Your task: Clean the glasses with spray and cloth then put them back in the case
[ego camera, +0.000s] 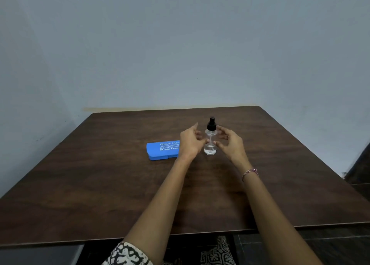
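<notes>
The spray bottle point(210, 142) stands upright on the dark wooden surface point(112, 186), black pump uppermost, a little clear liquid showing in it. It serves as the landmark. The left hand point(191, 143) sits just left of the bottle and the right hand point(230, 143) just right of it, fingers loosely curled and parted. Fingertips lie at or against the glass, but whether either hand actually grips it cannot be told. Judgement: the hands flank the bottle either to lift it or to steady it.

The blue glasses case point(162, 151) lies flat and closed to the left of the bottle, its right end hidden behind the left hand. Neither glasses nor cloth are visible; presumably both are inside. Cleaning has not begun.
</notes>
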Action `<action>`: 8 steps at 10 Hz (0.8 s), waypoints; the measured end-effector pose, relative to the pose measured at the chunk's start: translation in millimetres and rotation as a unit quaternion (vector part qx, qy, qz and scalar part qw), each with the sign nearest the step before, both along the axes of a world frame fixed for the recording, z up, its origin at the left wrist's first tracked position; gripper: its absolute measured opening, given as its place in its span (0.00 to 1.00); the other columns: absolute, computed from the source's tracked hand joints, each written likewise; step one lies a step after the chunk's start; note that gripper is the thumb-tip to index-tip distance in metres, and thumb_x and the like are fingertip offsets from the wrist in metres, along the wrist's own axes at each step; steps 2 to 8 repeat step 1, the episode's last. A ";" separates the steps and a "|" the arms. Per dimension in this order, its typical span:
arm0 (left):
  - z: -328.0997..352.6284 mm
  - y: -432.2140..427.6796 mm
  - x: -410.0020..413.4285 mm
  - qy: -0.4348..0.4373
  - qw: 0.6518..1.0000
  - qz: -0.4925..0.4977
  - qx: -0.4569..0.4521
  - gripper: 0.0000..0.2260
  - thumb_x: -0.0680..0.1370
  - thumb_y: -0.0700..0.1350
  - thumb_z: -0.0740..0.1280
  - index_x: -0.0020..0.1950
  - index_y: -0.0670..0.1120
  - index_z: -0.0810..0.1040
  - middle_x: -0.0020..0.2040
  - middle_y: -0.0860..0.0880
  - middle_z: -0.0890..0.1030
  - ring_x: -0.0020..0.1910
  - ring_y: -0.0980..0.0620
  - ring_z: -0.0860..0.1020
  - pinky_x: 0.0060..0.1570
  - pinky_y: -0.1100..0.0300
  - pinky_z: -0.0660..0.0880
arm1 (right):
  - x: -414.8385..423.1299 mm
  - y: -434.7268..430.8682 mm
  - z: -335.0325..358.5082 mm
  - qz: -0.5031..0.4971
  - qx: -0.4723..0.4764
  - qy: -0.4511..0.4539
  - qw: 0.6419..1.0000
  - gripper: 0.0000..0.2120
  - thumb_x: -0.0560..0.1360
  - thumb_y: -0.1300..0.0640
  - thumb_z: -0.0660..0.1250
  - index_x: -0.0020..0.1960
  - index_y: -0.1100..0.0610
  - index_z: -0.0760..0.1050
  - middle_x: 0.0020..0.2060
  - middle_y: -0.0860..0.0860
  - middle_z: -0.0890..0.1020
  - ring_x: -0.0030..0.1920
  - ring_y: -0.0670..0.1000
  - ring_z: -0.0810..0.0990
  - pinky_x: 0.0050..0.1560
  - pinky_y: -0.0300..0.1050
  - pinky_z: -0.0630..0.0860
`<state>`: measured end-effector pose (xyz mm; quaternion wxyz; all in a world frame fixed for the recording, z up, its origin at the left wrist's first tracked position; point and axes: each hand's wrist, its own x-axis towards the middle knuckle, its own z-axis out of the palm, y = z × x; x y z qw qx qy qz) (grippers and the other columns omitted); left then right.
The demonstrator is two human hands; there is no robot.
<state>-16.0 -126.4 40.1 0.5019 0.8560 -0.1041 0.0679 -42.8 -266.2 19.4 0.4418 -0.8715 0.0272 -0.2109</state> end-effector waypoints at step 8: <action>5.2 9.2 -10.0 -0.002 1.000 0.012 -0.008 0.35 0.70 0.41 0.75 0.73 0.42 0.64 0.55 0.46 0.81 0.48 0.56 0.78 0.49 0.70 0.71 | -12.2 1.9 2.7 -0.020 -0.011 -0.031 0.999 0.27 0.72 0.64 0.71 0.69 0.59 0.68 0.56 0.52 0.77 0.54 0.46 0.75 0.53 0.32 0.68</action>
